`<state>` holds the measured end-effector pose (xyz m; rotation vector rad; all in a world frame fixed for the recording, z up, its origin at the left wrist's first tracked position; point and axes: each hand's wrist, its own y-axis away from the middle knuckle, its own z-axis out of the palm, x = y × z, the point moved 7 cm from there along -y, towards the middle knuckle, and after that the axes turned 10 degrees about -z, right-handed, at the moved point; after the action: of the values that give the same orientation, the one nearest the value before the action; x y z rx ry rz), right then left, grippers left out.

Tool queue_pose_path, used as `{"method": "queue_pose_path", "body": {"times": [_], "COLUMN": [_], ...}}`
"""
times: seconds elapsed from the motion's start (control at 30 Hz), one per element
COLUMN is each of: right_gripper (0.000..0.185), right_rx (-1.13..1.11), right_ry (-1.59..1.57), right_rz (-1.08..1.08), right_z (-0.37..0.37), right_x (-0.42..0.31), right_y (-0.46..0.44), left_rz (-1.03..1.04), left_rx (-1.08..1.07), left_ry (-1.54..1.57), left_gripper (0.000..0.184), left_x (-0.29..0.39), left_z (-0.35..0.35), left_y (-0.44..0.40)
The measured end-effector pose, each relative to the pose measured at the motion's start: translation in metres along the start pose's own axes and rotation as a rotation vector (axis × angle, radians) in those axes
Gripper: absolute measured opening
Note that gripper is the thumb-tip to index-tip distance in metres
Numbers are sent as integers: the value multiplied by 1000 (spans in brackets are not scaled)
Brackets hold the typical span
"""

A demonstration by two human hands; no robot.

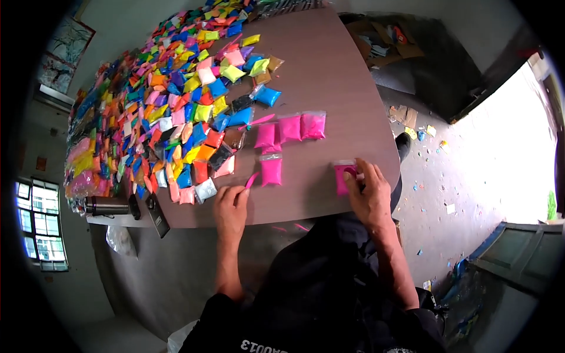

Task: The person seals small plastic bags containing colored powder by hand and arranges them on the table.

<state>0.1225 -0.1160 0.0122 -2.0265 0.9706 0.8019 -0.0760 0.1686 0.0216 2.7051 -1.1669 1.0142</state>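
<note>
My left hand (231,206) is at the table's front edge, its fingers closed on a small pink strip (251,180). My right hand (369,191) has thumb and fingers closed on a pink packet (341,181) near the right front of the table. Between the hands, nearer the left one, lies a single pink packet (271,170). Behind it, more pink packets (289,128) lie in a row, partly overlapping. Another thin pink strip (261,120) rests at the row's left end.
A large heap of coloured packets (203,112) covers the table's left side. A metal flask (107,205) and a phone (157,216) lie at the front left edge. The brown table (329,70) curves at the right. Beyond it stands an open cardboard box (382,44).
</note>
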Motion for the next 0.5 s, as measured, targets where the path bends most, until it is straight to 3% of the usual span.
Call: {"method": "queue_pose_path", "body": {"times": [0.13, 0.27, 0.4, 0.5], "right_gripper": [38, 37, 31, 27], "right_rx": [64, 43, -42, -62], "right_ry": [104, 72, 147, 190], "right_rz": [50, -103, -233, -372], "right_z": [-8, -17, -14, -11], "right_x": [6, -7, -16, -23], "right_y": [12, 21, 23, 22], "left_rz": [59, -62, -183, -3], "left_rx": [48, 43, -137, -275], "left_ry": [-76, 57, 332, 418], "left_gripper": [13, 14, 14, 15], "left_x": [0, -2, 58, 102], "left_z": [0, -7, 8, 47], "left_y": [-5, -4, 10, 28]}}
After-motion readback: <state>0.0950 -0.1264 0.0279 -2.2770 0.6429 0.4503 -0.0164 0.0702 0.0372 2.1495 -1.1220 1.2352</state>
